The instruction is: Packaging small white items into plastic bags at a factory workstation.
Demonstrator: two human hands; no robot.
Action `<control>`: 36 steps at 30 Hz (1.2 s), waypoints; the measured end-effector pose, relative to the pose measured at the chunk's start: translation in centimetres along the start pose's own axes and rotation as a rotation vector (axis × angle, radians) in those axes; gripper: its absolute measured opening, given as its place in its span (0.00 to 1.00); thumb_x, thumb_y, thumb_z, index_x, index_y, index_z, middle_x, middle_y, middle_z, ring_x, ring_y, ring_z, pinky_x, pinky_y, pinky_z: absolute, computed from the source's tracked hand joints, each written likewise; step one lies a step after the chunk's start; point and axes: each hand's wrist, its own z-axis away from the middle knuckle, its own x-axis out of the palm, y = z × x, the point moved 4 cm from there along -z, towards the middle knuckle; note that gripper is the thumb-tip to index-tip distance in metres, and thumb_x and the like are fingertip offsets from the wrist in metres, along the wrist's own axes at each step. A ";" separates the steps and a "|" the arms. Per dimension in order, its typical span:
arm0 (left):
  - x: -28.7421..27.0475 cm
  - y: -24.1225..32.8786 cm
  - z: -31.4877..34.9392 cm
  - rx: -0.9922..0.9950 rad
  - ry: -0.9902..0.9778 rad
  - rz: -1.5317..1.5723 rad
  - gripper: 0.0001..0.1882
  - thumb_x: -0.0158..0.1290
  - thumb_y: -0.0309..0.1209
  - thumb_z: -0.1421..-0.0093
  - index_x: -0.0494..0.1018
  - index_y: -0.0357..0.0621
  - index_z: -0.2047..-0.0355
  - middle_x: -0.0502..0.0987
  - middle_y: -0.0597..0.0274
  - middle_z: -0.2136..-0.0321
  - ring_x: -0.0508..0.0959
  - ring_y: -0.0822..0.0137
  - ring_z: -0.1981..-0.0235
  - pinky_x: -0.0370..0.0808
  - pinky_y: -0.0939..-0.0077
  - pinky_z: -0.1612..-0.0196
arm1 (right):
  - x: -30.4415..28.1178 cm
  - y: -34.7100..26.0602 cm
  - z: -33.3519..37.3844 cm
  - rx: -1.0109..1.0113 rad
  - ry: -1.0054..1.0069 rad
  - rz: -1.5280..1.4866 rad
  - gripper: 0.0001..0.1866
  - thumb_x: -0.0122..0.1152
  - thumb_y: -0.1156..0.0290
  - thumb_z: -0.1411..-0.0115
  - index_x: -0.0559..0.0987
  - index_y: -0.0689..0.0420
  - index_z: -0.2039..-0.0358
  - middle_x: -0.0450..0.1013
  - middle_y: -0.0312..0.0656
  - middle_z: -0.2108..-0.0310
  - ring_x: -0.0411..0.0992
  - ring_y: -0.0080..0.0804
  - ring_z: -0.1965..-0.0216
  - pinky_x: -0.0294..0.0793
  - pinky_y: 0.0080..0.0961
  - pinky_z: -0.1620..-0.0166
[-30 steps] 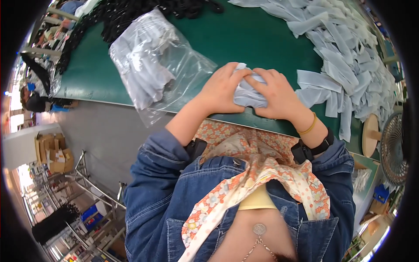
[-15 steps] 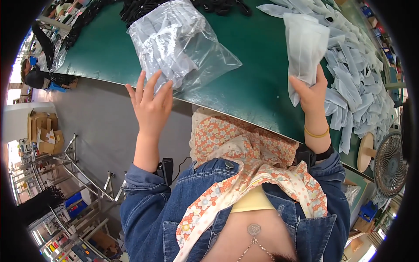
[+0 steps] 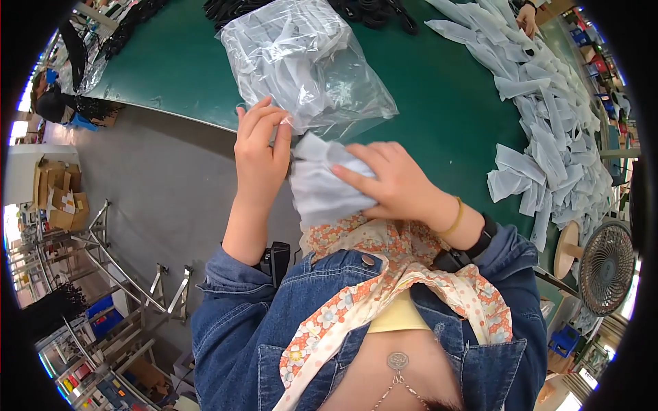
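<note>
A bundle of frosted white plastic sleeves [image 3: 329,179], slightly blurred, is gripped in my right hand [image 3: 397,181] in front of the table's near edge. Just above it lies a large clear plastic bag [image 3: 295,58], filled with similar pale sleeves, its loose empty part pointing to the lower right. My left hand [image 3: 262,144] is raised at the bag's near edge, fingers slightly bent and apart. Its fingertips seem to touch the clear film, and no grip on it shows.
On the green table [image 3: 171,68], a long heap of loose frosted sleeves [image 3: 548,130] runs down the right side. Black cords [image 3: 373,14] lie at the far edge. Another person's hand [image 3: 527,19] is at the heap's far end. A fan [image 3: 606,267] stands at right; cardboard boxes [image 3: 62,198] are at left.
My right hand has brought the bundle from the right side of the table leftward and nearer, beside my left hand. My left fingers have drawn closer together. Another person's hand has appeared.
</note>
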 end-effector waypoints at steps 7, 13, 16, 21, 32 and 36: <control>-0.2 1.5 0.2 0.068 0.182 -0.092 0.02 0.53 0.23 0.45 0.74 0.40 0.70 0.75 0.59 0.66 0.75 0.55 0.56 0.60 0.49 0.42 | -0.2 2.6 -4.4 0.575 0.247 0.152 0.42 0.68 0.62 0.65 0.69 0.51 0.44 0.66 0.57 0.50 0.68 0.55 0.56 0.69 0.39 0.52; 4.9 4.6 4.3 0.343 0.042 0.087 0.07 0.55 0.24 0.52 0.72 0.42 0.71 0.72 0.51 0.65 0.72 0.52 0.61 0.68 0.60 0.56 | 1.6 4.4 -4.9 0.518 0.396 -0.141 0.37 0.70 0.62 0.61 0.72 0.62 0.48 0.70 0.54 0.54 0.71 0.43 0.56 0.70 0.34 0.54; 6.4 3.6 1.1 0.088 -0.012 0.031 0.07 0.54 0.25 0.51 0.72 0.42 0.70 0.73 0.50 0.64 0.72 0.49 0.58 0.68 0.60 0.55 | 0.8 6.4 -4.9 0.704 0.473 -0.603 0.35 0.71 0.62 0.59 0.73 0.65 0.51 0.71 0.53 0.55 0.71 0.39 0.55 0.70 0.33 0.53; 6.7 -0.1 -3.7 0.190 -0.167 -0.393 0.12 0.50 0.33 0.46 0.73 0.39 0.65 0.73 0.48 0.60 0.72 0.49 0.54 0.66 0.56 0.48 | 1.2 7.4 -5.9 0.832 0.347 -0.907 0.32 0.70 0.63 0.57 0.73 0.67 0.52 0.70 0.55 0.53 0.70 0.38 0.54 0.70 0.31 0.52; 7.3 -0.3 -1.7 0.024 -0.196 -0.408 0.22 0.50 0.41 0.44 0.71 0.36 0.56 0.70 0.50 0.51 0.69 0.51 0.48 0.56 0.45 0.41 | 2.3 8.0 -2.7 0.573 0.512 0.214 0.20 0.62 0.62 0.49 0.76 0.60 0.58 0.62 0.54 0.47 0.68 0.43 0.55 0.72 0.34 0.60; 10.1 4.5 -1.3 0.144 -0.213 -0.426 0.27 0.51 0.44 0.44 0.67 0.37 0.50 0.67 0.50 0.46 0.65 0.52 0.42 0.53 0.44 0.39 | 0.4 12.8 -1.3 0.738 0.561 -0.034 0.14 0.59 0.64 0.47 0.76 0.60 0.64 0.70 0.53 0.58 0.71 0.46 0.61 0.72 0.36 0.63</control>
